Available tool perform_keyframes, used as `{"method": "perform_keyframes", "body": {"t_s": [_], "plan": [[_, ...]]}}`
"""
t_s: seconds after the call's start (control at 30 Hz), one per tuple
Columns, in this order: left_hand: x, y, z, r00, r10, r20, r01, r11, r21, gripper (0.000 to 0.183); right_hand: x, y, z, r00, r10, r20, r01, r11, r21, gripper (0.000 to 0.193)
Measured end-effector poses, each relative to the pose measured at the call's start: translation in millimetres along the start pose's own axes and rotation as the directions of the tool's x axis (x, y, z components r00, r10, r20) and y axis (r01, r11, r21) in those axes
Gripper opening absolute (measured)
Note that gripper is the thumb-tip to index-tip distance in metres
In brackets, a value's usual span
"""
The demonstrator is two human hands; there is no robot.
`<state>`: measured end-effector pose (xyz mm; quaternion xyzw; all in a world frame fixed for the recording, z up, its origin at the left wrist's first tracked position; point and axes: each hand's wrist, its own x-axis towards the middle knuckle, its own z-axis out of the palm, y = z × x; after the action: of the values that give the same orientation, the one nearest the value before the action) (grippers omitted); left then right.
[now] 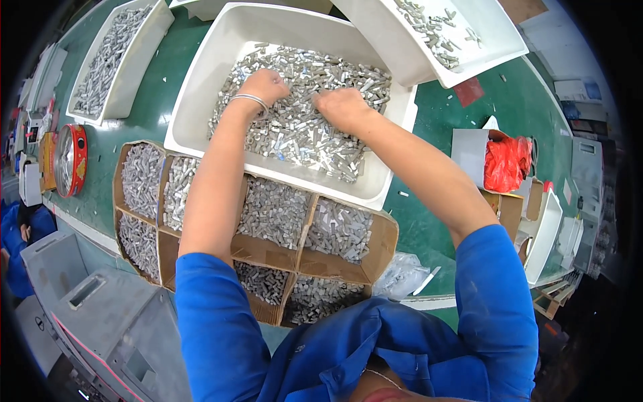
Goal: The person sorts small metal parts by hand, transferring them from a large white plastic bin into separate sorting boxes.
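Note:
Both my arms reach into a large white plastic bin [181, 124] holding a thick layer of small grey and whitish cylindrical pieces [295, 124]. My left hand [264, 87], with a silvery bangle [251, 100] at its wrist, is over the left part of the heap. Its fingers are curled together, and whatever they hold is hidden. My right hand [340, 109] is a little to the right, its fingers bent and pinched down at the pieces. What lies between those fingertips is too small to make out.
Nearest me stands a divided cardboard box [382, 251] with similar pieces sorted in its compartments. Another white bin [127, 87] is at far left, one more [469, 40] at far right. A red plastic bag [507, 164], clear bag [400, 276] and red round tin [72, 161] lie on the green table [435, 221].

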<state>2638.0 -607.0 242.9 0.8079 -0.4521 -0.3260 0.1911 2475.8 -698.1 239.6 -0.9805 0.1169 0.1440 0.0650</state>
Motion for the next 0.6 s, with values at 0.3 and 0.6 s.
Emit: {"method": "perform_keyframes", "body": {"t_s": [0.3, 0.6], "plan": [[-8, 4, -30, 0.948, 0.309, 0.080, 0.126, -0.134, -0.983, 0.015, 0, 18, -18, 0.968, 0.231, 0.101, -0.198, 0.451, 0.870, 0.013], [-11, 7, -24, 0.907, 0.422, 0.013, 0.104, -0.193, -0.976, 0.025, -14, 13, -37, 0.991, -0.050, 0.125, -0.132, -0.528, 0.839, 0.022]]}}
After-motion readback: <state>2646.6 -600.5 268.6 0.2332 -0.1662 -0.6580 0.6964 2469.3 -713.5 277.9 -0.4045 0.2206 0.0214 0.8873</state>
